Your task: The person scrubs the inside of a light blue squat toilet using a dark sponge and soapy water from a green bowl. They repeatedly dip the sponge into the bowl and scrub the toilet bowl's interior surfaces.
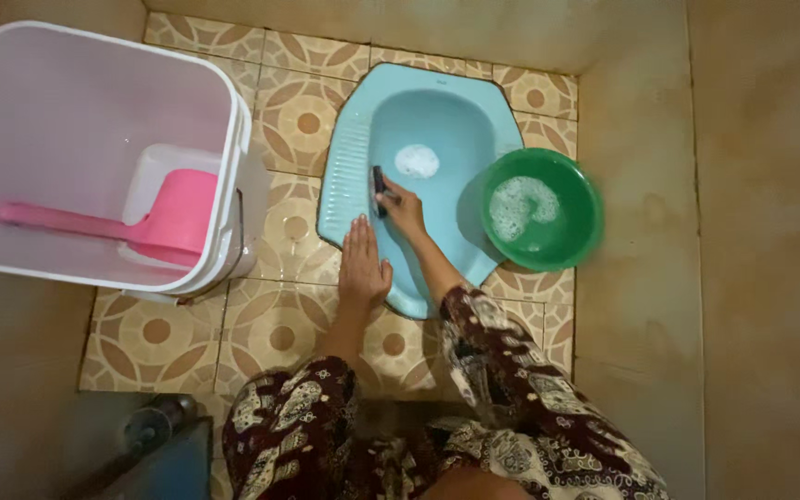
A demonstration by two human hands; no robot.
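Right hand [404, 206] grip clenched on brush [379, 185] inside blue squat toilet [349, 176]; left hand [363, 264] flat, released.

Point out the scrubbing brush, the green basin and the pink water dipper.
scrubbing brush [379, 185], head view, on its dark body above the right hand.
green basin [585, 218], head view, on its right inner wall.
pink water dipper [182, 208], head view, on the scoop's side.

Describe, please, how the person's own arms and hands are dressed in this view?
Both hands, left hand and right hand, are bare: no gloves, and no rings or watch that can be made out. The forearms are uncovered. The right arm's sleeve is loose fabric, dark maroon with a cream and black batik-like pattern, matching the garment below.
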